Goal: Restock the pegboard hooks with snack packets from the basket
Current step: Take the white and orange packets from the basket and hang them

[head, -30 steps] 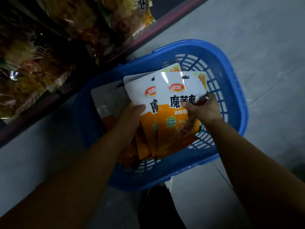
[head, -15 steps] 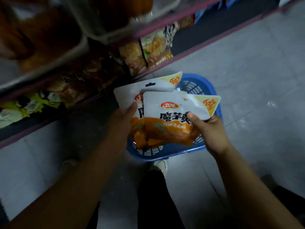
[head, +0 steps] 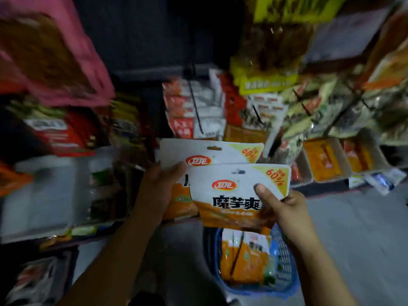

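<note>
- Head view: two flat, glossy packets, white on top and orange below, each with a hang slot and a yellow corner flash. The front packet (head: 239, 195) overlaps the back packet (head: 212, 153).
- My left hand (head: 157, 191) grips the back packet at its left edge, thumb curled over the face near the red logo.
- My right hand (head: 284, 208) pinches the front packet at its right side, thumb pressed on the white panel, fingers behind.
- Both packets are held up in front of the hooks (head: 196, 107), which are thin dark rods carrying hanging packs; neither packet touches a hook.
- The blue slotted plastic basket (head: 284, 281) sits on the grey floor (head: 357, 244) below my right wrist, more orange packets inside.
- Shelves of blurred snack bags fill left and right.
</note>
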